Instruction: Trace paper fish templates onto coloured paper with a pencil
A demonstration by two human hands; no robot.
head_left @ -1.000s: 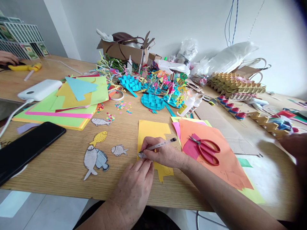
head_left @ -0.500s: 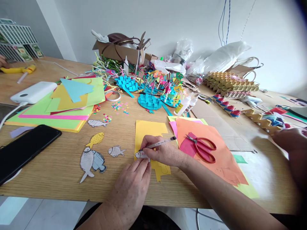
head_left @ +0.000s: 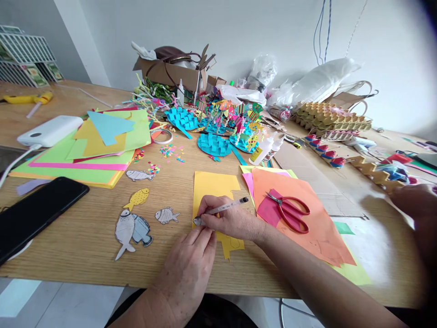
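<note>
My right hand [head_left: 227,216] is closed around a slim pen [head_left: 228,206], its back end tilted up to the right. The pen's tip is hidden behind the fingers. Under that hand a small paper fish [head_left: 197,221] lies on yellow paper [head_left: 215,182], with only its head showing. My left hand [head_left: 193,257] holds the fish down from below, its fingertips pressed close together at the right hand. To the left lie a striped paper fish [head_left: 166,215], a yellow fish [head_left: 137,197], a white fish [head_left: 124,230] overlapping a blue one [head_left: 141,229], and a grey fish [head_left: 139,175].
Red-handled scissors [head_left: 292,212] rest on orange paper [head_left: 321,237] at right. A black phone [head_left: 41,214], a white power bank [head_left: 51,130] and stacked coloured paper [head_left: 78,175] lie left. Glue bottles [head_left: 261,150] and blue paper pieces [head_left: 214,145] stand behind. Another person's hand [head_left: 414,200] is at far right.
My right hand has shifted slightly over the small paper fish, so less of it shows. The pen stays in the grip. My left hand keeps its place; the view has moved a little.
</note>
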